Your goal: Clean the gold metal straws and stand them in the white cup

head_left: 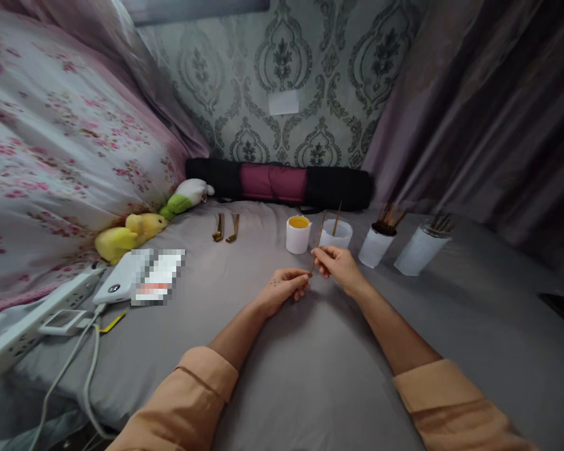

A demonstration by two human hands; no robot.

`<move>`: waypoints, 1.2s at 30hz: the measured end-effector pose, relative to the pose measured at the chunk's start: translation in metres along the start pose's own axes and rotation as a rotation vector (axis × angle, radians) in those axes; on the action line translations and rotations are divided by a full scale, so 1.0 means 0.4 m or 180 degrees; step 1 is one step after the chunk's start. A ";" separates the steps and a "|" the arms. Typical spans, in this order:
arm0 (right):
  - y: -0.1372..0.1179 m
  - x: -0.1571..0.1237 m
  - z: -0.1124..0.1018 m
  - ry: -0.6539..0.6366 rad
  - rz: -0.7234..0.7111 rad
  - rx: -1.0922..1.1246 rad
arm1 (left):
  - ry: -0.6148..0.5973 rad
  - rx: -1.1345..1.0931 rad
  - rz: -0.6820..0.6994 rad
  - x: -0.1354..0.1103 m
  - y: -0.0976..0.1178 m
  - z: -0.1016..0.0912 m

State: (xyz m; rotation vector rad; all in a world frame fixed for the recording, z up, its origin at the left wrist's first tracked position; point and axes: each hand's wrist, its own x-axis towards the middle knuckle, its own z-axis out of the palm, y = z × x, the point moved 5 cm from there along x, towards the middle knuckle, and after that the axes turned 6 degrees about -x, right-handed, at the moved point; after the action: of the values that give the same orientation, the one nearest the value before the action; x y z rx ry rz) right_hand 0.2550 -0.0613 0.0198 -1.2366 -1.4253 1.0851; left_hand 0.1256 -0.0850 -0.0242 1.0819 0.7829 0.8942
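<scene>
A thin brown stick stands nearly upright between my two hands, over the grey sheet. My right hand is closed in a pinch around its middle. At its lower end, my left hand pinches it between thumb and finger. Just beyond the hands stands a white cup with something yellow inside. Beside it, partly behind my right hand, a translucent white tub has another thin stick leaning in it.
To the right are two white-wrapped containers of thin sticks. Two small golden-brown bundles lie left. Farther left are a power bank, cables, a power strip and plush toys. A black-and-maroon roll lies along the wall.
</scene>
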 end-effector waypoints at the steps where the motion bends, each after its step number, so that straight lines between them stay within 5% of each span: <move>1: -0.001 0.000 0.000 0.0003 -0.0008 -0.0020 | -0.0016 -0.0122 -0.0050 -0.001 0.000 0.000; 15: -0.008 0.005 -0.001 0.0019 -0.0153 -0.0479 | -0.0068 -0.1343 -0.0521 0.008 -0.021 -0.011; 36: -0.027 0.003 0.007 -0.0061 -0.0245 -0.0842 | -0.0243 -0.1543 -0.0587 -0.004 -0.004 -0.015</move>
State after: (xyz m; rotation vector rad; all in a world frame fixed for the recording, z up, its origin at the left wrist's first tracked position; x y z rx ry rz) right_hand 0.2505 -0.0611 0.0299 -1.3459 -1.6573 0.8781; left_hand 0.1199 -0.0845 -0.0271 0.6032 0.5518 0.8241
